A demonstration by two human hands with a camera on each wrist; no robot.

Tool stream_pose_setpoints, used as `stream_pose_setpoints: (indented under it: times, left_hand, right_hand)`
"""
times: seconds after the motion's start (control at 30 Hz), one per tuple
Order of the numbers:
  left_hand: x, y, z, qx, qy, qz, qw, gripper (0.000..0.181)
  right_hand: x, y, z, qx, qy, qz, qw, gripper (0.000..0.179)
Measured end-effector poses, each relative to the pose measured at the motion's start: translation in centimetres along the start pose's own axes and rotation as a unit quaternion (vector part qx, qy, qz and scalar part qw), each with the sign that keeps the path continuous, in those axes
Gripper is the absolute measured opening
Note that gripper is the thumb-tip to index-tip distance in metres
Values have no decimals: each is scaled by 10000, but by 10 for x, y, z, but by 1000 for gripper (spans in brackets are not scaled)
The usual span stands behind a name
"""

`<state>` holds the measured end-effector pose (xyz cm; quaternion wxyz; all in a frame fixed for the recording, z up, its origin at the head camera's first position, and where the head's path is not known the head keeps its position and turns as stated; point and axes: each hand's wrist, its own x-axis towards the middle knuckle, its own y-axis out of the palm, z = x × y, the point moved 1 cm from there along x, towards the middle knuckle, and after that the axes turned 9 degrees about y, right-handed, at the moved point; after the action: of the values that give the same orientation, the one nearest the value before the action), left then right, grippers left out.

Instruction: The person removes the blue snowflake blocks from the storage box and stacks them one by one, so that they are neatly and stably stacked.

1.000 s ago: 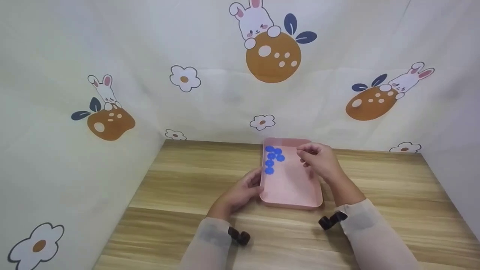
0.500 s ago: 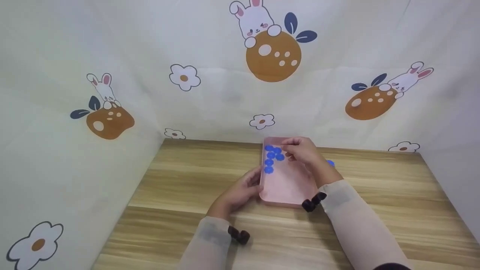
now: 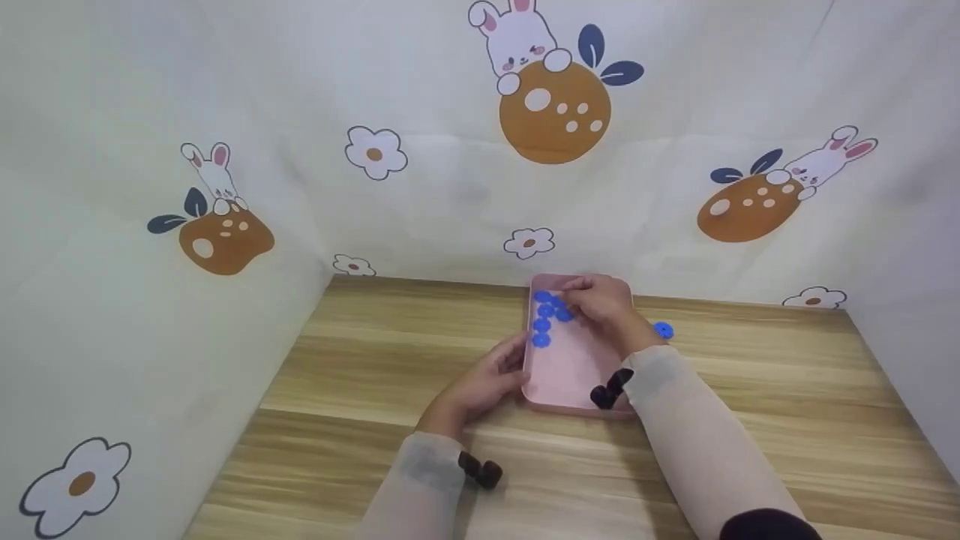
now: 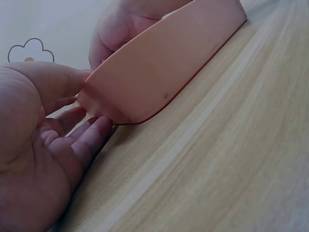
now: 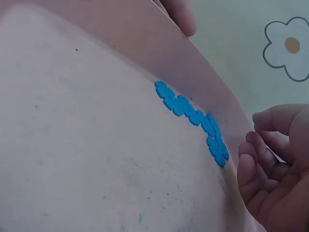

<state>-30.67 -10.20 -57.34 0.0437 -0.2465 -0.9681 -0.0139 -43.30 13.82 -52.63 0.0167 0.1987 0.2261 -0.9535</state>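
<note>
A shallow pink tray (image 3: 577,367) lies on the wooden table. My left hand (image 3: 487,382) grips its left wall; in the left wrist view the thumb is up at the rim and the fingers (image 4: 99,130) press the outside. Several blue flower-shaped pieces (image 3: 541,325) lie inside, along the tray's left side and far corner. Over the far end is my right hand (image 3: 600,300), fingertips beside the upper blue pieces. The right wrist view shows that hand (image 5: 275,169) with bent fingers and thumb near the index finger; I cannot tell whether something small is between them.
Another blue flower-shaped piece (image 3: 664,330) lies on the table (image 3: 750,375) to the right of the tray, close to my right forearm. A pale cloth backdrop (image 3: 435,202) printed with rabbits and flowers rises behind the tray and along both sides.
My right hand has moved left across the tray to the upper blue pieces, and the blue piece on the table has come into view behind the arm. The left hand stays at the tray wall.
</note>
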Motion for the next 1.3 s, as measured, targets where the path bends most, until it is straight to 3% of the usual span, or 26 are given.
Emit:
stream_pose_setpoints:
  times: [0.3, 0.6, 0.87, 1.3]
  left_hand:
    - [-1, 1, -2, 139, -96, -59, 9998, 74]
    - [0, 1, -1, 75, 55, 7, 10000, 74]
    - [1, 0, -1, 209, 61, 4, 9998, 72]
    - [0, 1, -2, 292, -34, -26, 9996, 72]
  right_hand:
    - [13, 2, -11, 26, -287, -147, 9995, 23]
    - [14, 3, -15, -411, -314, -11, 9987, 29]
    - [18, 4, -20, -1007, -682, 241, 9923, 37]
    - [12, 4, -16, -1310, -617, 365, 9888, 31]
